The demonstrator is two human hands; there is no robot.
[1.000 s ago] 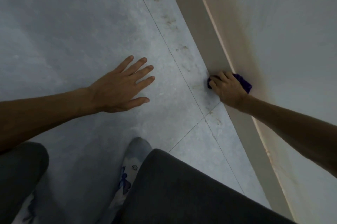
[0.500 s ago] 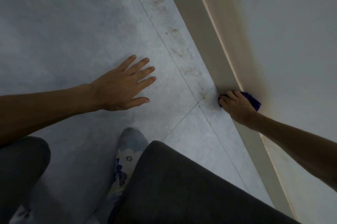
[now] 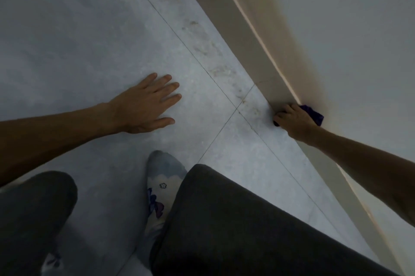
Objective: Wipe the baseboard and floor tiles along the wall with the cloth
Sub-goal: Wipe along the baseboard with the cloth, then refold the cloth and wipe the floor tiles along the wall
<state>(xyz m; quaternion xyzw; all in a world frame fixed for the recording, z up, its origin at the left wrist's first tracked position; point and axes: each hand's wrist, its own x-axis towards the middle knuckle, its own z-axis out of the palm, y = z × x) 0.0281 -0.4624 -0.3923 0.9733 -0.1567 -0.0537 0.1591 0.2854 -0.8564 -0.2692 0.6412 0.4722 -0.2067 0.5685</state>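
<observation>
**Baseboard wipe: cloth (image 3: 314,114) under the right hand (image 3: 294,121) at the foot of the wall (image 3: 341,28).**

The right grip is closed around the purple cloth and bunches it against the baseboard (image 3: 235,28), just beside the crossing of the tile seams (image 3: 238,110). The left hand (image 3: 143,107) lies flat with straight fingers on the floor tiles (image 3: 89,40) as a brace. Press the cloth firmly and draw it along the board in one line, covering face and bottom edge together. The brown marks (image 3: 202,46) on the tile strip ahead call for a separate floor pass. In the dim light the cloth appears to reach the floor, but this is not certain.
</observation>
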